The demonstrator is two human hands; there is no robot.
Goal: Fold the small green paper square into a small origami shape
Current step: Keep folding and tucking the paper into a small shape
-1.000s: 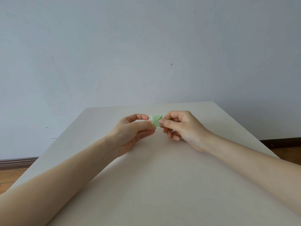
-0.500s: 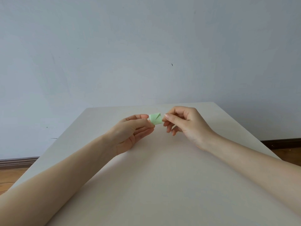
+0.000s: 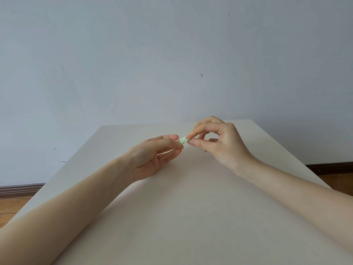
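The small green paper [image 3: 183, 140], folded down to a tiny piece, is held in the air above the middle of the table between both hands. My left hand [image 3: 154, 155] pinches its left side between thumb and fingers, palm turned partly up. My right hand [image 3: 215, 142] pinches its right edge with thumb and forefinger tips, the other fingers curled above and behind. Most of the paper is hidden by the fingertips.
A plain off-white table [image 3: 191, 217] fills the lower view, with its far edge just behind the hands. A pale blue wall [image 3: 172, 64] stands beyond it. Wooden floor [image 3: 11, 205] and dark skirting show at both sides.
My right hand has lifted and turned, now pinching the paper's right edge with its fingertips. The paper looks narrower, more edge-on. My left hand has stayed in nearly the same place.
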